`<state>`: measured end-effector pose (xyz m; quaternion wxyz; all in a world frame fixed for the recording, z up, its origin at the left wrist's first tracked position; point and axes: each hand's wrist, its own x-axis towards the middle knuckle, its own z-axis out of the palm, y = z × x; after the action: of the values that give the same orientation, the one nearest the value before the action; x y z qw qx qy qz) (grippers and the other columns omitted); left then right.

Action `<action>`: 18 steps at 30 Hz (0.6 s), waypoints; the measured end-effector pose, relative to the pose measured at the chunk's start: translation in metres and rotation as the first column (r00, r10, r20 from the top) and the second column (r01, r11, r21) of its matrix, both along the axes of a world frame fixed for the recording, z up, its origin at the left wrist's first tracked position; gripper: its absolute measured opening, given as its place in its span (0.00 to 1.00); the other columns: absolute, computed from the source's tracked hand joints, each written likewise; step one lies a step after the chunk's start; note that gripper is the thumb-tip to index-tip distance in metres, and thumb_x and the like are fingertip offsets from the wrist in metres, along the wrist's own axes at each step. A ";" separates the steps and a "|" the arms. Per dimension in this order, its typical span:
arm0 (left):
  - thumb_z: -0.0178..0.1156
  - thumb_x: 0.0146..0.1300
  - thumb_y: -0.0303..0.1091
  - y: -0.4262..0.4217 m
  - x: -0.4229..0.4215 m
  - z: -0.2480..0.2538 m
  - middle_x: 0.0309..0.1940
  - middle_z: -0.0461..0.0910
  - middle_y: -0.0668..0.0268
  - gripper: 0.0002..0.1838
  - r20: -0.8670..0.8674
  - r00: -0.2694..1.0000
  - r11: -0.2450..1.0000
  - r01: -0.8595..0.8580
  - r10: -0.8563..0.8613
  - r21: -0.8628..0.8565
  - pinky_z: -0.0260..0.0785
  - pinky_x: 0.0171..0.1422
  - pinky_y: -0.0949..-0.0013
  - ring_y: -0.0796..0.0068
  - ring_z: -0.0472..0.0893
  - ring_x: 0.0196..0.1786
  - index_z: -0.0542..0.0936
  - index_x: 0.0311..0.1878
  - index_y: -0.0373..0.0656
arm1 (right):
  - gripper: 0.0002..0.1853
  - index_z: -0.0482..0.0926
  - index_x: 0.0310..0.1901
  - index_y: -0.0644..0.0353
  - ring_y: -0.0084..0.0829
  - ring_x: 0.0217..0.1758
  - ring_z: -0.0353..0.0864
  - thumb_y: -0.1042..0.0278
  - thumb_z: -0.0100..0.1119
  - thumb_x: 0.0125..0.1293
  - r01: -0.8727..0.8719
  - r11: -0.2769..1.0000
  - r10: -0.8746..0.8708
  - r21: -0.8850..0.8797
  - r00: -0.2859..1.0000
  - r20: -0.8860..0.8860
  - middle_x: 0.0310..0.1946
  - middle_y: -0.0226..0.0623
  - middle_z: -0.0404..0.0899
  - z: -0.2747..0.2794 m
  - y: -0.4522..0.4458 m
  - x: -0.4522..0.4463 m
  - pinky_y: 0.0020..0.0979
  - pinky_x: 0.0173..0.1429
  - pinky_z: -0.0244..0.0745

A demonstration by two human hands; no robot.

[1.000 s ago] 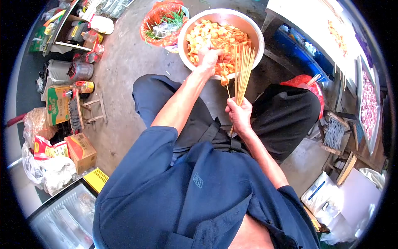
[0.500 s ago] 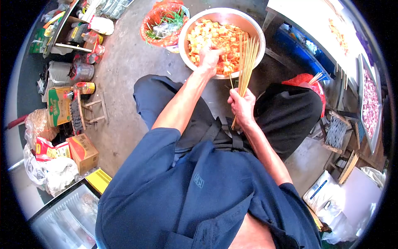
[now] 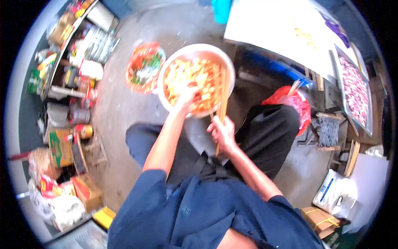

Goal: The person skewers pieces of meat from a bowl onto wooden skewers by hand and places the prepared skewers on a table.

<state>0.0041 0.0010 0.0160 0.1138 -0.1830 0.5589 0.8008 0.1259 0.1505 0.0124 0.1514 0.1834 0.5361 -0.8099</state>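
Note:
A large metal bowl point(image 3: 230, 76) holds orange-coated chunks of food point(image 3: 178, 79). My left hand point(image 3: 189, 98) reaches over the near left part of the bowl, its fingers curled among the chunks; what they grip is blurred. Closed round a bundle of thin wooden skewers point(image 3: 223, 97), my right hand point(image 3: 223, 132) is just below the bowl's near right rim. The bundle points up across the right side of the bowl. One skewer sticks out apart from the bundle, toward the chunks.
Left of the bowl stands a red-lined container point(image 3: 133, 68) with greens. A white table point(image 3: 265, 25) and a tray of pinkish pieces point(image 3: 354, 87) are at the right. A red bag point(image 3: 304, 112) lies beside my right knee. Crowded shelves and boxes point(image 3: 88, 193) line the left.
The view has tilted up and shifted, so the bowl appears lower and more of the table shows. My left hand is still at the chunks, and my right hand still holds the skewers.

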 end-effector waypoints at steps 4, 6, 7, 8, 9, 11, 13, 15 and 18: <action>0.57 0.57 0.20 -0.007 -0.033 0.035 0.39 0.78 0.63 0.16 -0.195 0.979 0.989 -0.078 0.053 -0.124 0.76 0.33 0.75 0.75 0.80 0.33 0.72 0.49 0.40 | 0.13 0.71 0.37 0.58 0.14 0.15 0.65 0.55 0.52 0.68 -0.035 0.999 0.035 -0.011 0.999 -0.025 0.20 0.30 0.77 0.005 0.010 0.001 0.20 0.17 0.58; 0.57 0.58 0.18 0.009 -0.052 0.078 0.33 0.79 0.62 0.09 -0.304 0.949 0.987 -0.115 0.077 -0.108 0.76 0.34 0.75 0.74 0.81 0.31 0.74 0.42 0.39 | 0.14 0.71 0.37 0.58 0.14 0.15 0.64 0.55 0.52 0.68 -0.032 0.999 0.031 -0.021 0.999 -0.028 0.20 0.29 0.76 0.001 0.014 0.003 0.20 0.17 0.58; 0.56 0.58 0.18 0.015 -0.063 0.089 0.32 0.80 0.62 0.07 -0.370 0.927 0.988 -0.112 0.065 -0.108 0.76 0.34 0.75 0.74 0.81 0.32 0.74 0.39 0.38 | 0.14 0.71 0.37 0.58 0.14 0.15 0.63 0.54 0.52 0.68 -0.038 0.999 0.037 -0.029 0.999 -0.013 0.19 0.29 0.75 0.002 0.016 0.005 0.20 0.18 0.57; 0.56 0.59 0.18 0.022 -0.077 0.099 0.31 0.80 0.62 0.06 -0.404 0.915 0.993 -0.068 0.024 -0.097 0.76 0.34 0.74 0.74 0.81 0.30 0.74 0.39 0.38 | 0.14 0.71 0.36 0.57 0.14 0.15 0.63 0.53 0.52 0.69 -0.040 0.999 0.039 -0.028 0.999 -0.035 0.19 0.28 0.75 0.001 0.016 0.005 0.21 0.18 0.57; 0.55 0.60 0.19 0.034 -0.092 0.110 0.31 0.80 0.60 0.05 -0.431 0.901 0.996 0.006 -0.045 -0.091 0.75 0.32 0.73 0.73 0.80 0.30 0.74 0.38 0.37 | 0.14 0.71 0.36 0.58 0.14 0.15 0.63 0.54 0.52 0.69 -0.049 0.999 0.049 -0.009 0.997 -0.052 0.19 0.28 0.75 -0.006 0.014 0.005 0.21 0.18 0.56; 0.55 0.60 0.19 0.076 -0.105 0.153 0.31 0.80 0.58 0.04 -0.404 0.897 0.983 0.145 -0.178 -0.111 0.76 0.31 0.72 0.72 0.81 0.29 0.73 0.38 0.36 | 0.14 0.72 0.35 0.58 0.14 0.15 0.63 0.54 0.52 0.69 -0.077 0.996 0.074 -0.039 0.994 -0.080 0.19 0.27 0.74 -0.002 0.015 0.007 0.21 0.18 0.57; 0.56 0.58 0.19 0.126 -0.124 0.178 0.30 0.79 0.57 0.04 -0.432 0.871 0.970 0.184 -0.235 -0.156 0.75 0.28 0.72 0.72 0.80 0.27 0.73 0.37 0.35 | 0.16 0.73 0.32 0.59 0.14 0.16 0.63 0.53 0.52 0.69 -0.083 0.996 0.080 -0.040 0.994 -0.071 0.18 0.25 0.72 -0.003 0.013 0.008 0.22 0.20 0.58; 0.58 0.58 0.20 0.168 -0.156 0.187 0.30 0.79 0.58 0.05 -0.442 0.830 0.918 0.194 -0.341 -0.344 0.75 0.28 0.72 0.72 0.81 0.26 0.73 0.37 0.35 | 0.17 0.74 0.29 0.59 0.14 0.17 0.63 0.52 0.53 0.68 -0.108 0.994 0.108 -0.004 0.993 -0.040 0.16 0.23 0.70 -0.005 0.015 0.008 0.23 0.20 0.57; 0.59 0.56 0.22 0.225 -0.202 0.195 0.30 0.79 0.58 0.07 -0.432 0.772 0.843 0.241 -0.467 -0.481 0.75 0.28 0.72 0.72 0.81 0.28 0.73 0.37 0.35 | 0.17 0.76 0.27 0.58 0.14 0.17 0.62 0.52 0.55 0.65 -0.087 0.996 0.085 -0.032 0.995 -0.054 0.15 0.21 0.69 -0.001 0.018 0.007 0.23 0.21 0.56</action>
<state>-0.1976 0.2260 0.2107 0.0662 0.1386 0.7435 0.6509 0.1334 0.1683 0.0110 0.1749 0.1361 0.5333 -0.8164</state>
